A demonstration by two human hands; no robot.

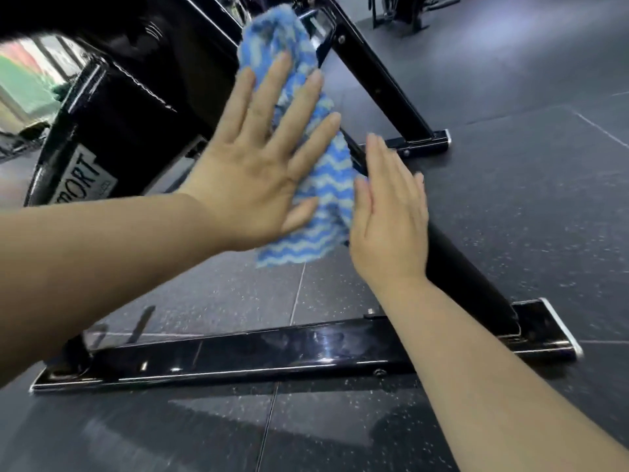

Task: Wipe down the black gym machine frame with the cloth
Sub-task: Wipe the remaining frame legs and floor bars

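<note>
Blue cloth (332, 185) lies under the left hand (252, 172), fingers (277, 97) straight; the right hand (391, 219), also flat and unclenched, touches the frame (459, 267). Press evenly along it.

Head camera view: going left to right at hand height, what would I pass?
White lettered label → left hand → blue-and-white zigzag cloth → right hand → dark speckled floor.

The left hand (262, 165) lay flat with fingers (272, 97) spread and pressed the blue-and-white zigzag cloth (332, 185) against the slanted black frame bar (469, 277). The right hand (391, 219), fingers straight, touched the cloth's edge, above the speckled floor (510, 199).
</note>
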